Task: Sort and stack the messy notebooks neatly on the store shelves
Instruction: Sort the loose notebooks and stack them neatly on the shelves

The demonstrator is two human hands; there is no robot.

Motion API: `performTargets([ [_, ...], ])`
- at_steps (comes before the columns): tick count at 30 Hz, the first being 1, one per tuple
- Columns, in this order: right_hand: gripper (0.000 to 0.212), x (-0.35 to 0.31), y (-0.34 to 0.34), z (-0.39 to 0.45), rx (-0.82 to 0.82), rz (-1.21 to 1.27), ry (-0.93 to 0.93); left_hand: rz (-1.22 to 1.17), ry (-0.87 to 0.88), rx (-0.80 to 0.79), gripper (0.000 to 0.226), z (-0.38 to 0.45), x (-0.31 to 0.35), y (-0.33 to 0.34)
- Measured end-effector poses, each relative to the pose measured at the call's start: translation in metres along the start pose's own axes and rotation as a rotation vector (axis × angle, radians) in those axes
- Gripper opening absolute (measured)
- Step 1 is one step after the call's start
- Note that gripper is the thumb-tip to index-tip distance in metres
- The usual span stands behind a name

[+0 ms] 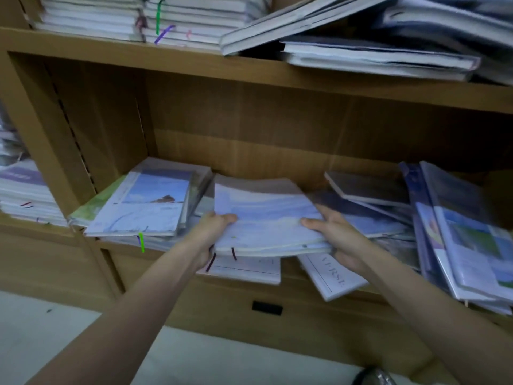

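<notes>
1. Both hands are on a small stack of pale blue notebooks at the middle of the lower shelf, near the front edge.
2. Left hand grips the stack's left edge, thumb on the top cover, fingers curled underneath.
3. Right hand does the same on the right edge: thumb on top, fingers wrapped under.
4. The stack looks like two or three notebooks, bowed a bit in the middle, with dark ribbon markers hanging off the near edge. Can't tell if it's lifted clear or resting on what's below.
5. Under it, a white notebook pokes out over the shelf front, and a white book with lettering on the cover sticks out at an angle just right of that.
6. Left of the hands sits a pile with a sky-and-mountain cover on top, and a green strip dangling off its near edge.
7. Far right, a messy heap leans and fans out, some covers tilted, a dark notebook lying on top toward the back.
8. Upper shelf: tidy stacks on the left, sloppy slanted ones on the right.
9. More stacks in the next bay at far left. It's all a bit blurry.
</notes>
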State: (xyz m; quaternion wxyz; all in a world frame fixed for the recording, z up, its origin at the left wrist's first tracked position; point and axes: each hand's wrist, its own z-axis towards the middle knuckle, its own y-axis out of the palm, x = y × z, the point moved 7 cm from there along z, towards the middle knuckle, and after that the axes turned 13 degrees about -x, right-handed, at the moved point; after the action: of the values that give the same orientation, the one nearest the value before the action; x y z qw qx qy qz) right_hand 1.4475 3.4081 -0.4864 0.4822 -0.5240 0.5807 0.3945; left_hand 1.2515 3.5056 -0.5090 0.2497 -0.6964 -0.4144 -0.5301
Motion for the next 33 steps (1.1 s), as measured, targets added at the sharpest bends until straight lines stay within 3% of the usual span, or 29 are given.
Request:
performTargets([
  [2, 0.031, -0.014, -0.003, 0.004, 0.048, 0.095, -0.069, -0.044, 0.056, -0.065, 0.016, 0.003, 0.024, 0.004],
  [3, 0.030, -0.020, -0.002, 0.007, 0.065, 0.135, -0.085, -0.068, 0.080, -0.064, 0.014, 0.004, 0.035, 0.003],
  [5, 0.030, -0.027, 0.003, 0.020, 0.081, 0.170, -0.072, -0.010, 0.135, -0.042, 0.031, 0.008, 0.048, -0.008],
  [8, 0.030, -0.031, 0.020, 0.037, 0.005, 0.272, -0.031, 0.653, 0.173, -0.046, 0.062, 0.011, 0.046, -0.018],
  [11, 0.037, -0.022, 0.026, 0.046, -0.017, 0.295, -0.027, 1.280, 0.046, -0.188, 0.070, 0.024, 0.016, -0.001],
  [13, 0.041, -0.018, 0.030, 0.044, -0.043, 0.320, -0.065, 1.559, 0.126, -0.072, 0.063, 0.034, 0.014, 0.013],
  [16, 0.054, -0.030, 0.013, 0.018, -0.030, -0.034, -0.185, 1.585, 0.358, 0.162, 0.045, 0.041, 0.025, 0.026],
  [18, 0.057, -0.039, -0.060, -0.022, 0.298, -0.714, -0.228, 1.572, 0.472, 0.169, 0.038, 0.045, 0.021, 0.031],
  [19, 0.072, -0.031, -0.104, -0.051, 0.534, -1.093, -0.093, 1.605, 0.523, 0.164, 0.039, 0.048, 0.014, 0.032],
  [20, 0.094, -0.013, -0.142, -0.078, 0.639, -1.213, 0.169, 1.646, 0.524, 0.184, 0.042, 0.053, 0.007, 0.030],
  [21, 0.115, 0.010, -0.170, -0.100, 0.648, -1.204, 0.390, 1.663, 0.521, 0.211, 0.046, 0.057, 0.003, 0.030],
  [23, 0.131, 0.046, -0.196, -0.112, 0.553, -0.975, 0.517, 1.694, 0.500, 0.240, 0.047, 0.057, 0.006, 0.044],
  [25, 0.128, 0.045, -0.196, -0.093, 0.506, -0.978, 0.503, 1.753, 0.330, 0.247, 0.050, 0.058, 0.002, 0.045],
  [29, 0.128, 0.046, -0.202, -0.084, 0.561, -1.003, 0.609, 1.815, 0.088, 0.255, 0.056, 0.051, -0.002, 0.057],
  [33, 0.126, 0.041, -0.196, -0.085, 0.578, -1.035, 0.661, 1.766, -0.095, 0.109, 0.057, 0.039, -0.001, 0.082],
])
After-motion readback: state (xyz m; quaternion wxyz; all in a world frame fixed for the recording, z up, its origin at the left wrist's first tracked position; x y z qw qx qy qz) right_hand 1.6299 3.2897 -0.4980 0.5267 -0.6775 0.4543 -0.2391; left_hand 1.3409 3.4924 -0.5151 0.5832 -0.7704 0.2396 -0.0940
